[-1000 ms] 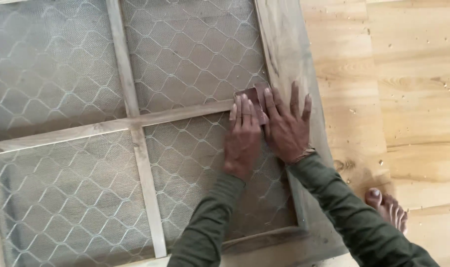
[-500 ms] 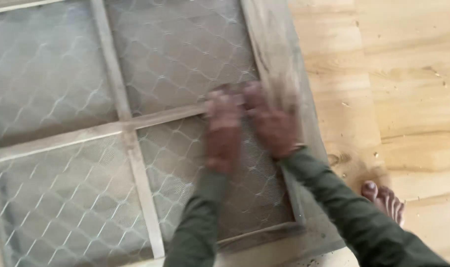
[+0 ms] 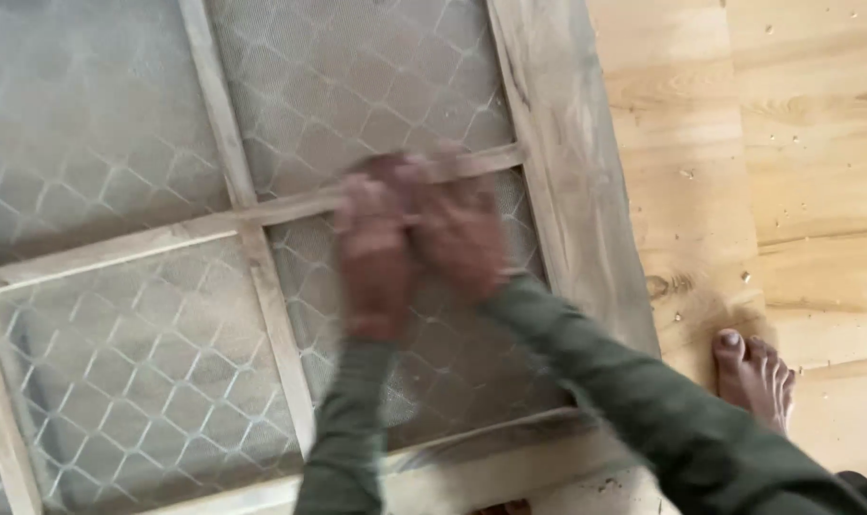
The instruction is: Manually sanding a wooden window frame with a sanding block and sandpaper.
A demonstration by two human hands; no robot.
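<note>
Both hands have slid leftward along the pale wooden crossbar of the grey mesh-covered window frame. Left hand and right hand press flat there, blurred; finger grip cannot be told. Bare foot rests on plank floor.

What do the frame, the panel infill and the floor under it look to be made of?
Frame: bare, greyish wood, unpainted, with visible grain and a dusty matte look. Infill: fine screen backed by diamond-pattern wire mesh, probably metal. Floor: pale yellow wood boards with knots and grain, unfinished-looking. Both hands are motion-blurred on the crossbar.
</note>
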